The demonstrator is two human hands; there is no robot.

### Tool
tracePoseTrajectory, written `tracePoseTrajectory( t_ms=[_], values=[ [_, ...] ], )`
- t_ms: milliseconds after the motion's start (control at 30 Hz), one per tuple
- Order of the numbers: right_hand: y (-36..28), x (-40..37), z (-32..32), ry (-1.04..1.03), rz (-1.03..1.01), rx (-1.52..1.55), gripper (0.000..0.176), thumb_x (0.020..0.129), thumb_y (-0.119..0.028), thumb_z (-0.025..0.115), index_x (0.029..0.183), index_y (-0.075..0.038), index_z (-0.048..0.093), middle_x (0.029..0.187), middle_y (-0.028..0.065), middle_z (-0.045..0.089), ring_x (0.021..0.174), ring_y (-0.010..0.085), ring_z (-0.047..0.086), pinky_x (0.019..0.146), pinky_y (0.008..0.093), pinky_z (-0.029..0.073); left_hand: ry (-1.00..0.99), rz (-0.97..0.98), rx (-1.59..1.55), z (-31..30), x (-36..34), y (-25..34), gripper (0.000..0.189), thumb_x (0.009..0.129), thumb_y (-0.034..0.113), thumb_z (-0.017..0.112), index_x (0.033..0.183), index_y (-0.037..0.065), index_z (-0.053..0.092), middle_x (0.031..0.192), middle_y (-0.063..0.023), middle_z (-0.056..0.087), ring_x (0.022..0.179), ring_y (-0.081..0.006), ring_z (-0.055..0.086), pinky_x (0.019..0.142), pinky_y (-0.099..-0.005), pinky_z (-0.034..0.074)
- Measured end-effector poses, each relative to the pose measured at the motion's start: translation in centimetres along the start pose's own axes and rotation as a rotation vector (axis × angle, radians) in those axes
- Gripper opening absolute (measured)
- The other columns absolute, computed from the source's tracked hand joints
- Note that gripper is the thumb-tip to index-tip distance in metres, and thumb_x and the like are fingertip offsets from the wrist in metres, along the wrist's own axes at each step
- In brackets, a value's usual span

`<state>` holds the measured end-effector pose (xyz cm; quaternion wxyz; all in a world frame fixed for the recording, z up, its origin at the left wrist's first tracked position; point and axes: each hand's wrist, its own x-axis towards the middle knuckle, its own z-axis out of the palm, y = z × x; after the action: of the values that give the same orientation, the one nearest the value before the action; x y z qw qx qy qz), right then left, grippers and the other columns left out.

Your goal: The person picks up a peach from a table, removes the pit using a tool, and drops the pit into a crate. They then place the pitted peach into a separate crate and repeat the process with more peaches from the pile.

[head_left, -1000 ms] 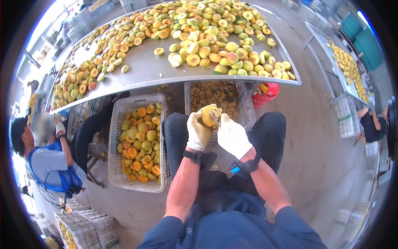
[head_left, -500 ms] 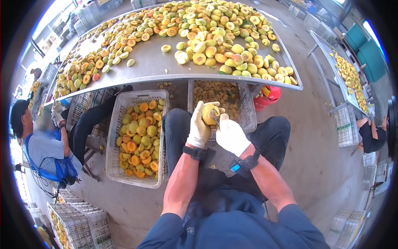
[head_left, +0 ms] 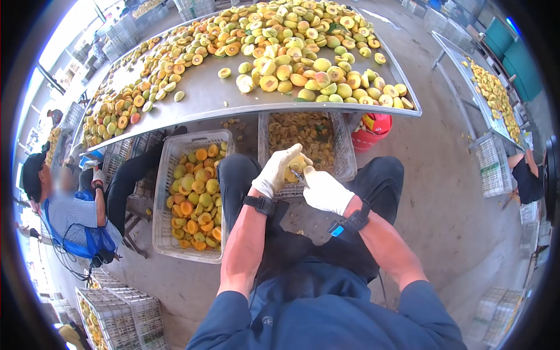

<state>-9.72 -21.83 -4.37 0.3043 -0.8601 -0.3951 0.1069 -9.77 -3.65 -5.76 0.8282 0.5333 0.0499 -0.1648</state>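
Note:
In white gloves, both hands meet above my lap. My left hand (head_left: pixel 277 172) is closed around a yellow peach half (head_left: pixel 293 165), cut side turned toward my right hand. Closed on a small metal tool (head_left: pixel 299 175), my right hand (head_left: pixel 328 192) has the tip at the middle of the cut face. The tool's handle is hidden in the glove. Below and beyond my hands, a crate (head_left: pixel 352 153) holds brownish pits and scraps. To the left of my knee stands a white crate (head_left: pixel 160 201) of peach halves (head_left: pixel 198 186).
A metal table (head_left: pixel 216 87) in front carries a heap of peach halves (head_left: pixel 280 46). A red bag (head_left: pixel 371 131) sits under its right side. One person (head_left: pixel 73 204) sits at the left, another (head_left: pixel 525 169) at far right. Stacked crates (head_left: pixel 125 315) stand at lower left.
My left wrist has shifted slightly left and the peach half now shows less of itself between the gloves. The tool stays at its cut face. The whole view has shifted a little.

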Motion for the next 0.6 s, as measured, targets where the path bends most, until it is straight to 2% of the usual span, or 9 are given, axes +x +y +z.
tracePoseTrajectory(
  t_ms=[133,200,233,267,400,533,600],
  values=[
    [-0.1,0.7,0.7,0.115,0.051,0.104,0.033,0.081,-0.009,0.052,0.105,0.013,0.052,0.078,0.0269,0.063,0.074,0.0434,0.063,0.067,0.0478,0.052,0.148,0.052,-0.22,0.9,0.4,-0.4,0.051,0.098,0.046,0.051,0.103,-0.003,0.065,0.09,-0.0123,0.067,0.085,-0.0215,0.067,0.076,-0.0349,0.055],
    [-0.9,1.3,1.0,0.204,0.174,0.208,0.037,0.08,-0.01,0.054,0.107,0.014,0.051,0.083,0.0287,0.064,0.079,0.0446,0.064,0.07,0.0479,0.052,0.301,0.222,-0.133,1.5,0.7,-1.1,0.045,0.097,0.041,0.055,0.102,-0.003,0.065,0.09,-0.0134,0.068,0.079,-0.0227,0.067,0.072,-0.0356,0.056],
    [-1.5,1.4,1.1,0.203,0.171,0.218,0.037,0.08,-0.01,0.054,0.107,0.014,0.051,0.083,0.0287,0.064,0.079,0.0446,0.064,0.07,0.0479,0.052,0.376,0.305,-0.088,1.5,0.7,-1.3,0.042,0.096,0.038,0.057,0.101,-0.003,0.065,0.089,-0.014,0.069,0.077,-0.0233,0.068,0.07,-0.036,0.056],
    [-2.1,1.4,1.1,0.161,0.209,0.234,0.037,0.08,-0.011,0.054,0.109,0.013,0.051,0.084,0.0292,0.064,0.081,0.045,0.064,0.072,0.0478,0.052,0.403,0.277,-0.157,1.4,0.8,-1.2,0.033,0.094,0.03,0.06,0.096,-0.003,0.065,0.084,-0.0141,0.069,0.069,-0.0241,0.067,0.065,-0.035,0.056],
    [-2.0,1.6,1.1,0.036,0.21,0.266,0.04,0.081,-0.012,0.056,0.114,0.01,0.052,0.091,0.0305,0.064,0.084,0.0457,0.064,0.075,0.0474,0.052,0.462,0.265,-0.158,1.0,1.1,-1.4,0.026,0.089,0.02,0.057,0.087,-0.004,0.066,0.078,-0.0154,0.068,0.063,-0.0242,0.066,0.059,-0.0346,0.055],
    [-1.9,1.9,0.1,-0.059,0.266,0.355,0.038,0.081,-0.012,0.056,0.114,0.008,0.052,0.093,0.0287,0.064,0.084,0.0438,0.064,0.075,0.0457,0.053,0.423,0.314,-0.139,0.8,1.1,-1.4,0.027,0.089,0.019,0.057,0.083,-0.005,0.066,0.078,-0.0162,0.069,0.06,-0.0243,0.066,0.057,-0.0349,0.055],
    [-2.1,1.8,-0.4,-0.112,0.282,0.507,0.037,0.083,-0.011,0.056,0.115,0.007,0.051,0.089,0.0225,0.065,0.076,0.0355,0.066,0.068,0.0416,0.054,0.36,0.384,-0.073,0.6,1.1,-1.4,0.027,0.088,0.018,0.056,0.081,-0.006,0.067,0.079,-0.0168,0.069,0.06,-0.0242,0.066,0.055,-0.0348,0.055]
  ],
)
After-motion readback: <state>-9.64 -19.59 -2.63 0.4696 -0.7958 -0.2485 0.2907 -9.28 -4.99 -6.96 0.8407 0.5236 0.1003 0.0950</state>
